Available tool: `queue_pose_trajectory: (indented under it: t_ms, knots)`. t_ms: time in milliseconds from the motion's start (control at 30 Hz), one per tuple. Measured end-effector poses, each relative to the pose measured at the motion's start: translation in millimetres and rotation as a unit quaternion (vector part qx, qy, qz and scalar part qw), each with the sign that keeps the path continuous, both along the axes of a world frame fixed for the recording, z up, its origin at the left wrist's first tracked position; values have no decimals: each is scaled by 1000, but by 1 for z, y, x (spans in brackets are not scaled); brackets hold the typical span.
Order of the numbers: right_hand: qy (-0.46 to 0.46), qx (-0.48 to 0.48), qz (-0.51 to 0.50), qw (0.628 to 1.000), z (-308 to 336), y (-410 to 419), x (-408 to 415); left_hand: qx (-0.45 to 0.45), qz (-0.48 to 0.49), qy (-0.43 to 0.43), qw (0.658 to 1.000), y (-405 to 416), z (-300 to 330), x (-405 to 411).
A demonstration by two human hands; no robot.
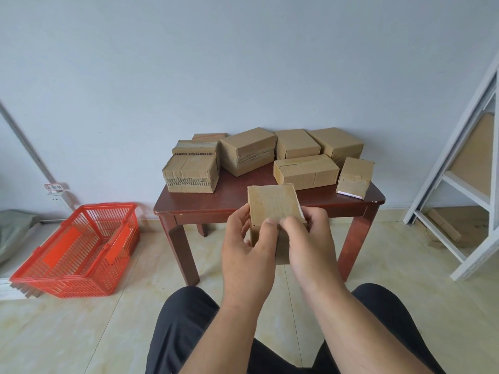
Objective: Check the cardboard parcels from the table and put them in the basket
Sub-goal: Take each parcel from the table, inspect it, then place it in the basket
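Both my hands hold a small cardboard parcel [271,203] up in front of the table's near edge. My left hand [247,247] grips its left side with the thumb on the near face. My right hand [310,238] grips its right side, thumb meeting the left thumb. Several more cardboard parcels [306,171] lie on the dark red wooden table [216,203]. A red plastic basket [78,252] stands on the floor to the left of the table, with nothing visible inside it.
A white metal shelf frame [464,184] with cardboard on it stands at the right. My knees in dark trousers [183,319] are at the bottom. A grey bundle [13,228] lies far left. Pale tiled floor lies between table and basket.
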State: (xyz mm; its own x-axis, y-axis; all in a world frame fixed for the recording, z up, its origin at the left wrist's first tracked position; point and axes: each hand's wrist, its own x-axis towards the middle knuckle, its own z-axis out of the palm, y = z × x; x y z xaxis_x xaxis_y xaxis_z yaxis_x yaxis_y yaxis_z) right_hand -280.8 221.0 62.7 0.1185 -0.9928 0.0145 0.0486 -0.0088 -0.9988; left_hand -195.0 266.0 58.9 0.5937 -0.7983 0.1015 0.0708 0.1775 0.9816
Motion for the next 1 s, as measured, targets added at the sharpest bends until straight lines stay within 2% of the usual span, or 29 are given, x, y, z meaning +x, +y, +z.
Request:
queue_pose_trajectory:
  t_ms: [567,800,1000]
  knots:
    - [20,-70,-7,997,-4,-10,-1,-13,0,-48,999,-6,-6,3]
    - [8,-86,0,996,-7,-7,-1,-7,34,-68,997,-13,-1,13]
    - [-9,-69,-13,997,-7,-12,-1,-6,27,-91,995,-5,0,9]
